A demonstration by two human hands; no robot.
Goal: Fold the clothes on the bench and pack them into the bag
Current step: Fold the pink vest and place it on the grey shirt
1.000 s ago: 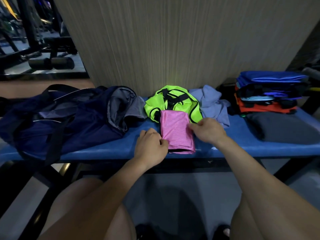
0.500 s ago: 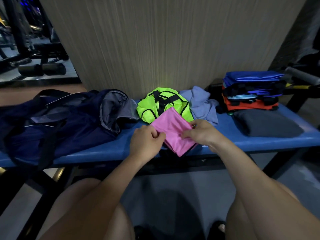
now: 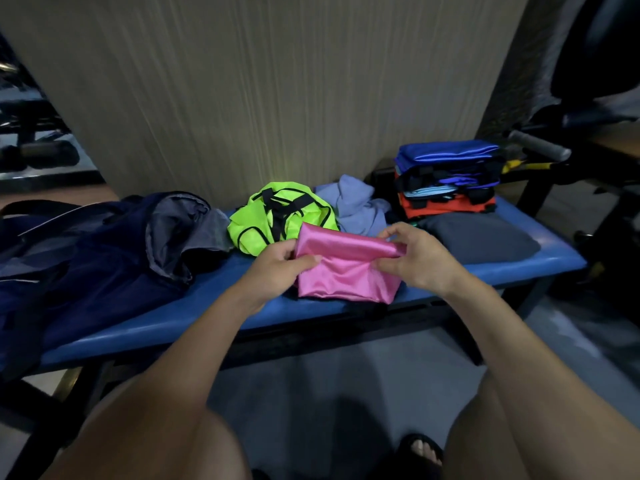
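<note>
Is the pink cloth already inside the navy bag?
No, both hands hold the pink cloth above the bench, right of the navy bag.

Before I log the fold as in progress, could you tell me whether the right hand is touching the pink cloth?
Touching. The head view shows the right hand pinching the pink cloth at its right edge.

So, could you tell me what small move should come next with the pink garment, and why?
Probably carry it left to the bag. Both the left hand and the right hand pinch the pink garment, which already looks folded into a compact shape, lifted at the bench's front edge. The navy bag lies to the left with its mouth gaping.
</note>
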